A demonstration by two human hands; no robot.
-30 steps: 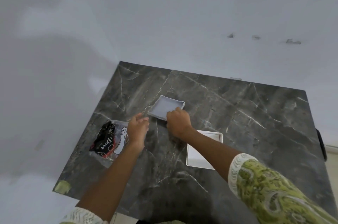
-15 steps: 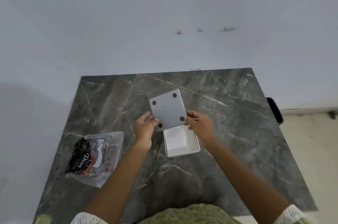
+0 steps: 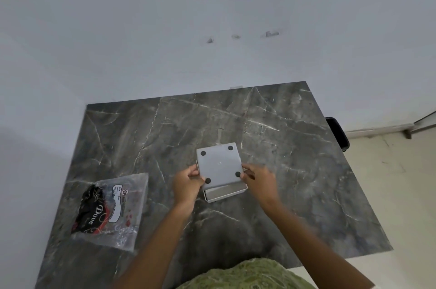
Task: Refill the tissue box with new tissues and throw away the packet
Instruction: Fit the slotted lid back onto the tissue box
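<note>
A white square tissue box (image 3: 225,192) lies open side up on the dark marble table (image 3: 283,170). Over it sits the box's grey base panel (image 3: 219,163) with four black round feet facing up, covering most of the opening; a strip at the near edge still shows. My left hand (image 3: 186,184) pinches the panel's left edge and my right hand (image 3: 258,181) holds its right edge. A clear plastic tissue packet (image 3: 111,208) with black and red print lies flat to the left of my left arm, untouched.
The table stands against a white wall with patched marks. A black object (image 3: 337,133) shows past the table's right edge, above a pale floor. My green patterned clothing (image 3: 245,274) is at the bottom.
The grey panel was picked up from the table, turned feet-up and brought down from a tilted hold onto the white box. The view swung to centre the table.
</note>
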